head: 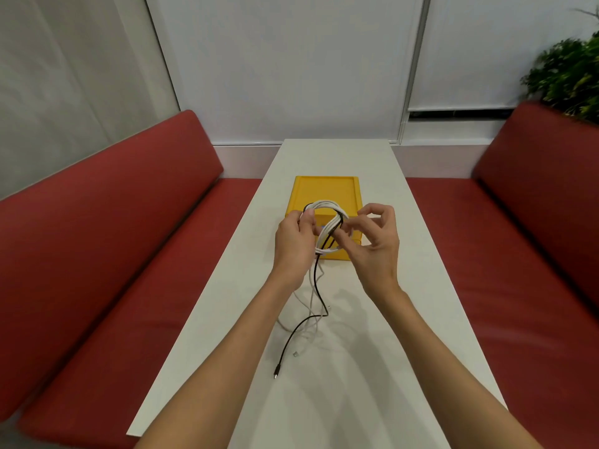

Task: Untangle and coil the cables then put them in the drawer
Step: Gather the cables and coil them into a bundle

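A coil of white and black cables is held up in front of the yellow drawer box on the white table. My left hand grips the coil's left side between thumb and fingers. My right hand pinches the strands on the coil's right side. Loose ends hang down from the coil: a black cable trails onto the table and ends in a plug, with white cable beside it. The drawer front is mostly hidden behind my hands.
Red bench seats flank the narrow table on both sides, the right one with a green plant above its backrest. A white wall and blinds stand beyond the table's far end.
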Tool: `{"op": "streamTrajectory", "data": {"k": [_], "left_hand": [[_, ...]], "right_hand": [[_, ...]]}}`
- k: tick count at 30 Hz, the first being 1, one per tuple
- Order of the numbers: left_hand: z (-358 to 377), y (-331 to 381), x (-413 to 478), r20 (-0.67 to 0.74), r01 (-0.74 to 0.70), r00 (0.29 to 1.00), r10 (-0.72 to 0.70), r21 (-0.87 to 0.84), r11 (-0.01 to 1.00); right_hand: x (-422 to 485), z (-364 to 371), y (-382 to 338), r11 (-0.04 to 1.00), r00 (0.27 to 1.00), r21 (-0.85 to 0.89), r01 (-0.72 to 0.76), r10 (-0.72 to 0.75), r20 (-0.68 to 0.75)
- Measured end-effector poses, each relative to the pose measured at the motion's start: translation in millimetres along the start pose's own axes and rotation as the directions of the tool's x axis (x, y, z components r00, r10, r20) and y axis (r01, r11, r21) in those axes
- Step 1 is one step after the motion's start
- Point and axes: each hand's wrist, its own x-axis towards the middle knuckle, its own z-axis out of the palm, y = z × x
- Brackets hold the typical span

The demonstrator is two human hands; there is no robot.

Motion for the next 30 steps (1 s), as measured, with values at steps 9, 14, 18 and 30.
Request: {"op": "streamTrajectory", "data": {"k": [9,14,18,30], "left_hand": [[4,8,-5,-0.053,-0.158,0.986,0.158,0.001,0.987],[4,5,-3,-0.054,-0.147,0.987,0.149,0.042,0.988],[4,2,-4,-0.079,-0.156,0.984,0.161,0.062,0.986],[6,-10,-2,-0.073,-0.189,0.978,0.194,0.077,0.979]], "right_hand": [[-5,6,-8,0.943,0.966,0.209,-0.259,0.253,0.054],[-3,7,-17,0.951,0.965,0.191,-0.245,0.258,-0.044],[-2,5,-17,0.942,0.964,0.218,-0.256,0.266,-0.019],[1,8,-19,0.737,0.809,0.336,-0.586,0.514,0.285]]}}
